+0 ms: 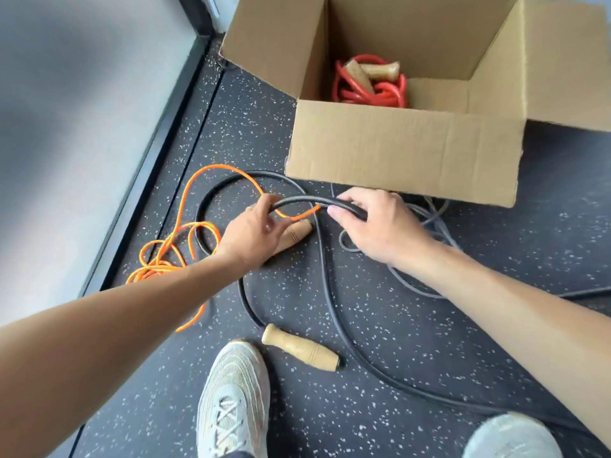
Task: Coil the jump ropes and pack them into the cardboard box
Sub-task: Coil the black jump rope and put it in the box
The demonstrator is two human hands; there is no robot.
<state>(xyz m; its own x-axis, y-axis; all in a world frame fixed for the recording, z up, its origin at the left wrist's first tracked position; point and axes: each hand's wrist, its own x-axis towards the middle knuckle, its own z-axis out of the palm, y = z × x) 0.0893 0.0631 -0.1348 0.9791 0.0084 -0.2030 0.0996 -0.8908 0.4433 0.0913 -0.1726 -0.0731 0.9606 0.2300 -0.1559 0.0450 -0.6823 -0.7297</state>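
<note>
Black jump rope [297,200] is gripped by the left hand [253,234] and the right hand [380,226]. The near wall of the cardboard box [396,150] stands just beyond them.

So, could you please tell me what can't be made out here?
Head view:
Cardboard box floor: near wall hides most; only the red rope shows.
Wooden handle: mostly under the left grip, which holds the black rope.
Grey rope: partly behind the right grip; ends unseen.
Far left: blurred.

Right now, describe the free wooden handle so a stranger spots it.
From the box, come down the floor to the left shoe. The handle lies beside its toe. The other floor handle sits partly under the left hand; this one lies alone.
</note>
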